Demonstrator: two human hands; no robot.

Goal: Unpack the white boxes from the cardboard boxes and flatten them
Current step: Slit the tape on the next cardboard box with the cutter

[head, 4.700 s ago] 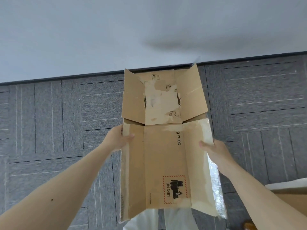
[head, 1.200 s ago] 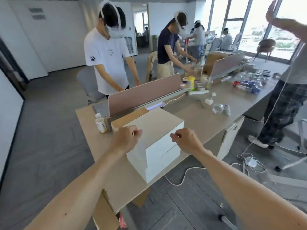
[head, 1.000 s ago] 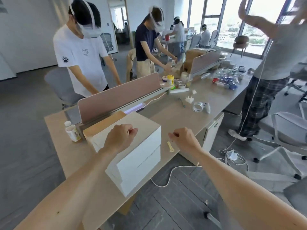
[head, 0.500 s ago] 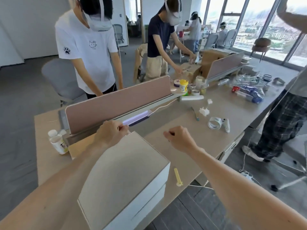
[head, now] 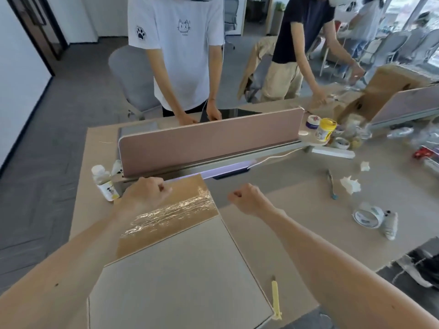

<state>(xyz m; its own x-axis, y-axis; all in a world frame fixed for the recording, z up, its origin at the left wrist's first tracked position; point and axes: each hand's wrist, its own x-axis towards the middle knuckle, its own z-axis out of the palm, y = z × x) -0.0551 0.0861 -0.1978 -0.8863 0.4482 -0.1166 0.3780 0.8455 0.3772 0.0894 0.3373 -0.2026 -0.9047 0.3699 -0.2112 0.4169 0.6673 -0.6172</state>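
Note:
A white box fills the near part of the desk, seen from above. Behind it stands a brown cardboard box with shiny tape across its top, close against the pink divider. My left hand hovers in a fist over the far left corner of the cardboard box. My right hand is also curled in a fist, above the bare desk to the right of both boxes. Neither hand holds anything.
A pink divider crosses the desk behind the boxes. Two small bottles stand at the left. A yellow cutter, a tape roll, a pen and crumpled paper lie at the right. Two people work across the desk.
My view has moved closer and tilted down, so the white box now fills the foreground and the cardboard box top shows behind it. Both fists keep their pose.

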